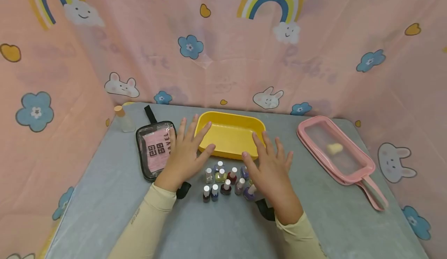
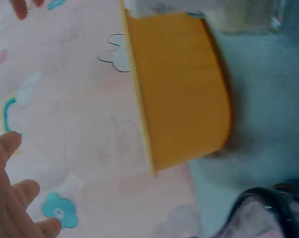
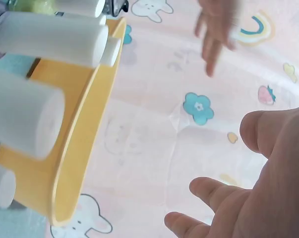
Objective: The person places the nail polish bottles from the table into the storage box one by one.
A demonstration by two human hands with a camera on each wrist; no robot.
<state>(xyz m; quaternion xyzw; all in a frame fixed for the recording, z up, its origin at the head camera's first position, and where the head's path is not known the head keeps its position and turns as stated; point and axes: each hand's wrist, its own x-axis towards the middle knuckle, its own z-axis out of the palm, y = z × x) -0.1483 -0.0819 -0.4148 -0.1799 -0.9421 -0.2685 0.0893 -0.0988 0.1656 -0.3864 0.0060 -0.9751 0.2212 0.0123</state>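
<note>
My left hand (image 1: 185, 152) is held with fingers spread, between the black-edged clear pouch and the yellow tray (image 1: 227, 153). On the other side, my right hand (image 1: 270, 169) also has its fingers spread, overlapping the tray's near right corner in the head view. Neither hand holds anything. Several small nail polish bottles (image 1: 225, 187) with white caps stand in a cluster between the wrists, just in front of the tray; a few are partly hidden by the right hand. In the right wrist view, white bottle caps (image 3: 50, 37) appear close up beside the tray (image 3: 75, 129).
The clear pouch (image 1: 142, 150) with a pink insert lies left of the tray. Behind it stands a frosted bottle (image 1: 126, 123) with an orange cap. A pink zip case (image 1: 314, 156) holding a pale yellow item lies at right. A printed pink curtain (image 1: 223, 65) surrounds the grey table (image 1: 216, 232).
</note>
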